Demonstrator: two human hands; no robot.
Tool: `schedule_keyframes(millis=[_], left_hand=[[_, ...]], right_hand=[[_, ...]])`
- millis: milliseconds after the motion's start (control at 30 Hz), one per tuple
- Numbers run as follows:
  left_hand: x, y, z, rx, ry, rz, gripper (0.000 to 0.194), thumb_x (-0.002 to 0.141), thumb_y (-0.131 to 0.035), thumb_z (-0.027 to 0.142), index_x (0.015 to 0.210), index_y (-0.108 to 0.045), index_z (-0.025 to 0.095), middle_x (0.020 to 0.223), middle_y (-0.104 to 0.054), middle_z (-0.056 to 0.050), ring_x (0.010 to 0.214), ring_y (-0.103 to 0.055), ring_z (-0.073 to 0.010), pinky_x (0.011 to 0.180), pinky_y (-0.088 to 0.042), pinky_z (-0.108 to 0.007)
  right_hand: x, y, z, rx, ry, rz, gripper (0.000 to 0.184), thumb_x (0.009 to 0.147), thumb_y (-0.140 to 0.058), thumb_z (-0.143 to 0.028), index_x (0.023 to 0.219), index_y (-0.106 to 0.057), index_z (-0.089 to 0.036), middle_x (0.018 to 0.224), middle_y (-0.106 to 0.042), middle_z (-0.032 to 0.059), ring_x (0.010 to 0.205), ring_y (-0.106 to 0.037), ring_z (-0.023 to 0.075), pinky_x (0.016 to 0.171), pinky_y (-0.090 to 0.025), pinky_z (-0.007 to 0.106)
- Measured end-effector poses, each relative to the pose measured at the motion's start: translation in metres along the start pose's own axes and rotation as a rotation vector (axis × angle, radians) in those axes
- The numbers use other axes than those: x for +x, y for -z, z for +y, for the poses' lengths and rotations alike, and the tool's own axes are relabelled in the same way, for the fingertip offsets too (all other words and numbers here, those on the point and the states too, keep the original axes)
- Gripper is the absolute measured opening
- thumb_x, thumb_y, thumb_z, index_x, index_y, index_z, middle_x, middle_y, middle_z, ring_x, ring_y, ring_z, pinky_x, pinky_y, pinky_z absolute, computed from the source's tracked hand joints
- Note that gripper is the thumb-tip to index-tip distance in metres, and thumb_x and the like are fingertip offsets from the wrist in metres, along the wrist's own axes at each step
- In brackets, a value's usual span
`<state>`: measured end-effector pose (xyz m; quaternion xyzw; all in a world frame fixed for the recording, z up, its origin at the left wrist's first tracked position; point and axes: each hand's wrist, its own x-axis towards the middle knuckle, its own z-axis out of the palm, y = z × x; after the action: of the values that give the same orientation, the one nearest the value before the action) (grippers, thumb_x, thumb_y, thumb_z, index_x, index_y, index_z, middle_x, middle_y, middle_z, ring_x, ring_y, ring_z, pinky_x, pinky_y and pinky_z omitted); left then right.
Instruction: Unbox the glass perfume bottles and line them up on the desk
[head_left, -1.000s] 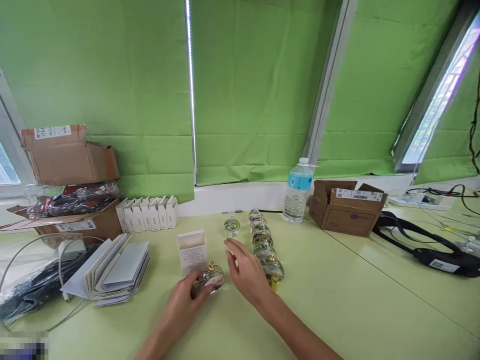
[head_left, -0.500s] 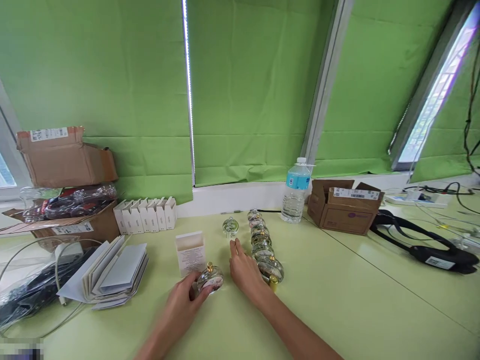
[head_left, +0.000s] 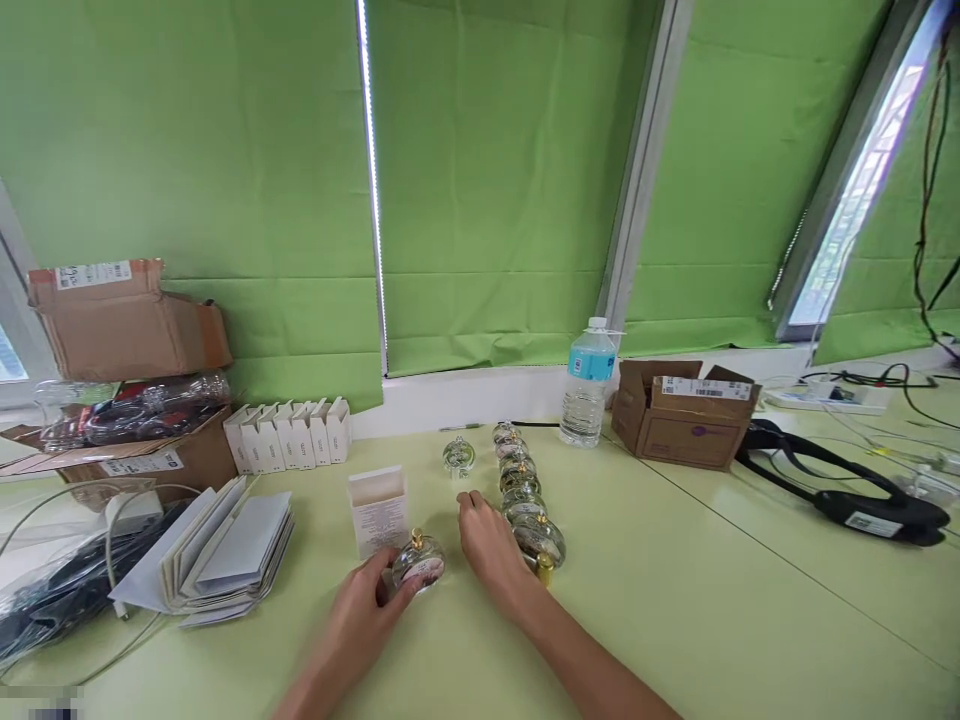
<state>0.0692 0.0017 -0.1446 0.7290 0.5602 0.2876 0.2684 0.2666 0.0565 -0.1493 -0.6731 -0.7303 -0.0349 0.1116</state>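
A round, flattened glass perfume bottle (head_left: 420, 566) with a gold neck stands on the table, gripped at its left side by my left hand (head_left: 369, 598). My right hand (head_left: 489, 542) rests on the table to the right of it, fingers curled and pressed together; whatever they hold is hidden. Just beyond those fingertips stands another round glass bottle (head_left: 458, 456). Along the right of this hand runs a row of similar glass bottles (head_left: 521, 480). A gold cap (head_left: 544, 570) shows beside my right wrist. An open white carton (head_left: 379, 515) stands upright behind the gripped bottle.
Several small white boxes (head_left: 289, 438) line up at the back left. Stacked white papers (head_left: 240, 550) and cardboard boxes (head_left: 135, 330) lie further left. At the back right are a water bottle (head_left: 587, 385), an open brown box (head_left: 686, 420) and a black headset-like strap (head_left: 862, 500).
My right hand's fingers, stretched toward the far single bottle before, are now curled in and drawn slightly back. My left hand keeps the same hold on its perfume bottle.
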Motion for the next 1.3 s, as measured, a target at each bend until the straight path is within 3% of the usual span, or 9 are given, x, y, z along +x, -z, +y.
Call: schedule_keyframes(millis=[333,500,633,733,867,1000,1300], left_hand=[[0.000,-0.003,-0.007,-0.030,-0.043,0.019,0.037,0.086,-0.049,0.053,0.093,-0.062,0.020,0.064,-0.053,0.004,0.058,-0.045,-0.0123,0.053,-0.028,-0.022],[-0.001,-0.002,-0.006,-0.052,-0.068,0.039,0.034,0.086,-0.050,0.051,0.088,-0.061,0.019,0.064,-0.054,0.003,0.058,-0.045,-0.0126,0.052,-0.028,-0.022],[0.000,-0.003,-0.004,-0.061,-0.061,0.040,0.033,0.084,-0.052,0.049,0.091,-0.062,0.019,0.061,-0.052,0.003,0.056,-0.043,-0.0126,0.051,-0.027,-0.022],[0.002,-0.007,-0.009,-0.080,-0.074,0.068,0.032,0.084,-0.053,0.048,0.086,-0.061,0.017,0.060,-0.050,0.004,0.054,-0.038,-0.0113,0.050,-0.026,-0.022],[0.004,-0.012,-0.015,-0.111,-0.142,0.105,0.024,0.086,-0.049,0.038,0.084,-0.059,0.016,0.062,-0.052,0.003,0.057,-0.037,-0.0108,0.052,-0.029,-0.021],[0.005,-0.012,-0.016,-0.126,-0.172,0.091,0.022,0.086,-0.048,0.035,0.085,-0.059,0.015,0.062,-0.052,0.003,0.057,-0.035,-0.0105,0.053,-0.029,-0.022],[0.009,-0.014,-0.018,-0.126,-0.126,0.057,0.032,0.082,-0.049,0.044,0.091,-0.060,0.016,0.056,-0.043,0.005,0.053,-0.035,-0.0121,0.051,-0.029,-0.023]], right_hand=[[0.000,0.004,0.005,0.082,0.031,0.120,0.027,0.095,-0.038,-0.013,0.112,-0.058,-0.016,0.108,-0.062,0.0111,0.090,-0.063,0.0217,0.072,-0.047,0.028],[-0.004,0.029,0.000,0.499,0.103,0.415,0.027,0.095,-0.040,-0.021,0.118,-0.055,-0.018,0.112,-0.061,0.0106,0.096,-0.061,0.0201,0.082,-0.051,0.032],[-0.023,0.056,-0.020,0.728,0.261,0.587,0.026,0.095,-0.043,-0.028,0.116,-0.057,-0.020,0.115,-0.060,0.0099,0.092,-0.063,0.0187,0.079,-0.056,0.032],[-0.043,0.067,-0.039,0.685,0.447,0.537,0.028,0.097,-0.041,-0.025,0.120,-0.056,-0.021,0.117,-0.060,0.0088,0.097,-0.062,0.0174,0.083,-0.056,0.030],[-0.058,0.064,-0.054,0.508,0.631,0.437,0.033,0.097,-0.040,-0.020,0.128,-0.050,-0.021,0.123,-0.059,0.0085,0.111,-0.057,0.0189,0.092,-0.052,0.032],[-0.059,0.061,-0.056,0.503,0.618,0.415,0.032,0.097,-0.040,-0.019,0.127,-0.050,-0.021,0.122,-0.060,0.0081,0.109,-0.058,0.0180,0.088,-0.053,0.030],[-0.056,0.067,-0.053,0.578,0.584,0.426,0.033,0.095,-0.043,-0.017,0.125,-0.054,-0.020,0.118,-0.059,0.0076,0.107,-0.057,0.0160,0.095,-0.049,0.027]])
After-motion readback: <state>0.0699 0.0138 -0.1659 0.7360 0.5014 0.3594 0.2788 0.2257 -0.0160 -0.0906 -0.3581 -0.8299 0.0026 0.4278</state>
